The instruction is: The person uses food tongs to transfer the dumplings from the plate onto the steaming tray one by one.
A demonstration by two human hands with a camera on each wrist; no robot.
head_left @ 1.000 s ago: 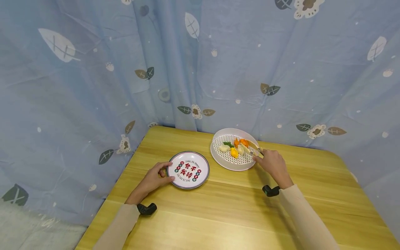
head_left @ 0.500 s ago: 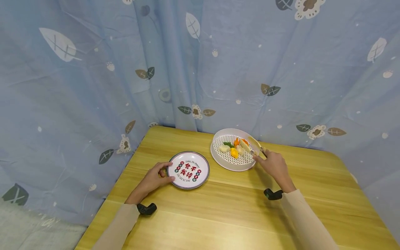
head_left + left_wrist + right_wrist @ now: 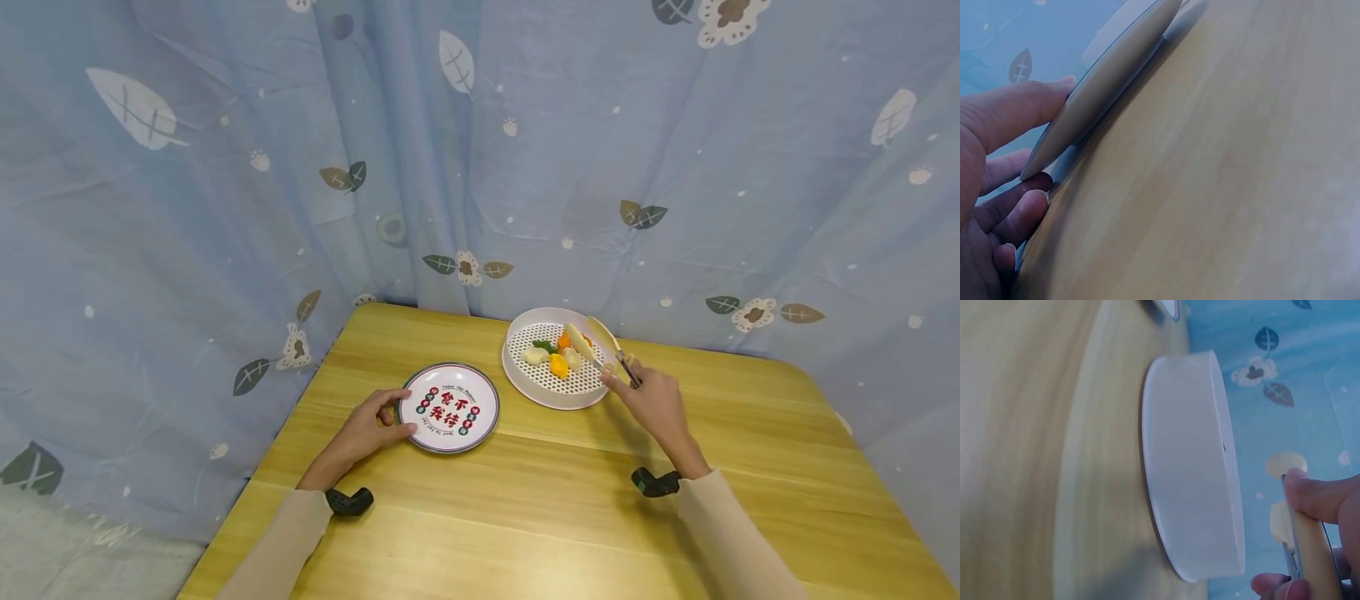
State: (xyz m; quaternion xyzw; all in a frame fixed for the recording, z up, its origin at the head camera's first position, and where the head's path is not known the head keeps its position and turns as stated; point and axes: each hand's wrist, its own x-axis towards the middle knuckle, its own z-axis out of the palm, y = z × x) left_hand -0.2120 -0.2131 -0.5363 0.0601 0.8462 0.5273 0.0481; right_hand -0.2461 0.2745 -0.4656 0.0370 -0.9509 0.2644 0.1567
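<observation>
In the head view, my left hand [image 3: 372,429] pinches the left rim of a white plate [image 3: 477,408] with red and teal lettering. The left wrist view has the thumb over the rim, other fingers at and below its edge. My right hand [image 3: 654,403] grips tongs [image 3: 630,371] with pale yellow tips, spread apart above a white round steamer basket [image 3: 534,386]. On its perforated floor lie a white dumpling [image 3: 535,357], a yellow dumpling [image 3: 558,367], a pale dumpling [image 3: 572,360], a green piece [image 3: 543,344] and an orange piece [image 3: 564,340]. Another orange piece is partly hidden behind the tongs.
The wooden table [image 3: 480,517] carries the plate at left and the basket at its right, near the back edge. A blue patterned curtain [image 3: 555,167] hangs right behind the table. Each wrist wears a black camera, such as the right one [image 3: 654,482].
The tongs have lifted from around the right orange piece and shifted slightly, their tips now above the basket. The orange piece stays in the basket. My left hand keeps its hold on the plate.
</observation>
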